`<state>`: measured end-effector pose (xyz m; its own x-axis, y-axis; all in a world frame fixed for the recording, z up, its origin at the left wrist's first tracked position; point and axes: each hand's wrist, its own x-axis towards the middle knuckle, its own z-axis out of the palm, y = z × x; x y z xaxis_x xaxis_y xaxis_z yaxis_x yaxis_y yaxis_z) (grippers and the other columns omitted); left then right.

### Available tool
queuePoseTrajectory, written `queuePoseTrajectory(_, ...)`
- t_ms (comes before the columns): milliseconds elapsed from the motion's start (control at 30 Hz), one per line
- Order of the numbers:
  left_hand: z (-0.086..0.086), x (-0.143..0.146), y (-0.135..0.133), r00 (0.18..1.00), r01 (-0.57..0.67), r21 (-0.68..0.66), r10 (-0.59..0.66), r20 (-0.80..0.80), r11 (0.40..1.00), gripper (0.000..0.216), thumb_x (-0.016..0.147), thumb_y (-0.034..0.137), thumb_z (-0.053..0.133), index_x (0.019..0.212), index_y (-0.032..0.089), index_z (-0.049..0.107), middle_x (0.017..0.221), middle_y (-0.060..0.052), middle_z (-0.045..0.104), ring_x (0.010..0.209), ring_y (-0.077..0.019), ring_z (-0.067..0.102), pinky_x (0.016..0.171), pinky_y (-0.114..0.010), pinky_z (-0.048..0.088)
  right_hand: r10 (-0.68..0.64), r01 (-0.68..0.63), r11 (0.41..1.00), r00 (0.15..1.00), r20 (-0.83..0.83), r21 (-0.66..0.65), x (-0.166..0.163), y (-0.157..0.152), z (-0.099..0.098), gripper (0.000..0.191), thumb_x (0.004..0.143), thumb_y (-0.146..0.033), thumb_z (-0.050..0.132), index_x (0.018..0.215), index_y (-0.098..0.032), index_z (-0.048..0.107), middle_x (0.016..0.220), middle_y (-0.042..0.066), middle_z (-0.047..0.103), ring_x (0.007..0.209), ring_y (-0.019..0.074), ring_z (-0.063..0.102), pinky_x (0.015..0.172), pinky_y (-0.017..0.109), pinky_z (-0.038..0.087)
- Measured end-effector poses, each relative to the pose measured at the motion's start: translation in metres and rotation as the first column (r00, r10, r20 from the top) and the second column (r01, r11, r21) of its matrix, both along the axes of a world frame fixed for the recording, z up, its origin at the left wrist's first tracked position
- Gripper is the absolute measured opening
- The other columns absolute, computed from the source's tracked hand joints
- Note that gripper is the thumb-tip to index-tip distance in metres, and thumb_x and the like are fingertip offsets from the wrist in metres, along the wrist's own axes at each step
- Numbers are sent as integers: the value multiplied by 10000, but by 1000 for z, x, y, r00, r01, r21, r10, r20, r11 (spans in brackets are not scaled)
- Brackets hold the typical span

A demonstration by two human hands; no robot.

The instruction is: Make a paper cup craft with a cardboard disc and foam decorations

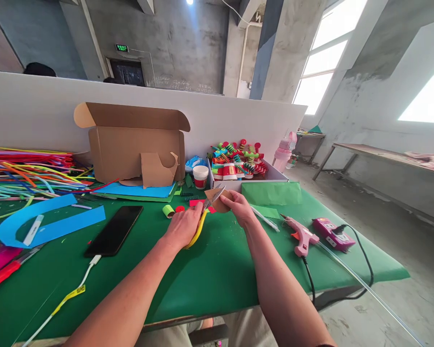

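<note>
The left hand (183, 226) was closed round the yellow handle of the scissors (201, 222), fingers (192, 216) curled through the loops, thumb side up. The right hand's fingers (232, 197) pinched the near right edge of a brown disc (220, 202) of card and held it just above the table (210, 274), its flat face tilted toward the camera.

The scissors' long axis ran from the left hand up and to the right, handle low and near, blades high and far. The blades stood slightly parted with their tips at the disc's left edge. Whether card sat between them could not be told. So the disc lay up and to the right of the left hand's fingers, touching or just beside the blade tips, and the right hand (240, 208) was the nearer of the two to it, already gripping it. The two hands were near each other, the left lower.

Just beyond the hands lay a small green roll (168, 210) and red scraps. Farther back stood a paper cup (200, 176), a white box (275, 172) of finished figures and an open carton (130, 144). To the left lay a phone (114, 230) on its cable, a blue strip (50, 226) and a heap of pipe cleaners (25, 168). To the right, well apart from the hands, a glue gun (300, 236) rested beside a pink socket block (331, 233).
</note>
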<state>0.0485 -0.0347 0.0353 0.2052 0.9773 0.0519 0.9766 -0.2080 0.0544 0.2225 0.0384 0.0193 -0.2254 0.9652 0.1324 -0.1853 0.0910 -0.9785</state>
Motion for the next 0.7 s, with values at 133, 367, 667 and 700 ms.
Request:
queuePoseTrajectory(133,-1,-1,1,1000,-4,-3,4,-7,1000,261,997,230,282,1191,155,440,978,-163,708,879,-295,708,711,-376,513,15,-15,1000,1000,3,2,1,1,-1,425,527,-485,865,794,-193,709,753,13,711,693,173,619,642,268,472)
queuePoseTrajectory(367,0,2,0,1000,1,-1,-1,-17,1000,259,994,215,280,1175,150,453,923,-158,724,870,-309,714,732,-391,510,26,-27,1000,999,-40,-16,1,1,-1,445,495,-498,878,782,-203,709,740,5,707,673,160,607,637,262,471)
queuePoseTrajectory(667,3,6,-2,1000,23,-11,-23,-4,1000,250,967,141,286,1153,141,454,901,-155,725,868,-321,717,724,-399,512,68,-68,998,998,-17,0,8,-2,5,424,503,-496,875,761,-202,709,685,-11,684,635,148,588,608,252,457)
queuePoseTrajectory(700,3,6,-3,1000,26,-10,-26,-2,1000,244,967,139,290,1147,142,454,902,-151,726,864,-319,717,720,-395,513,68,-68,998,998,-16,2,8,-2,5,420,507,-492,874,763,-203,709,685,-11,683,638,148,589,612,253,458)
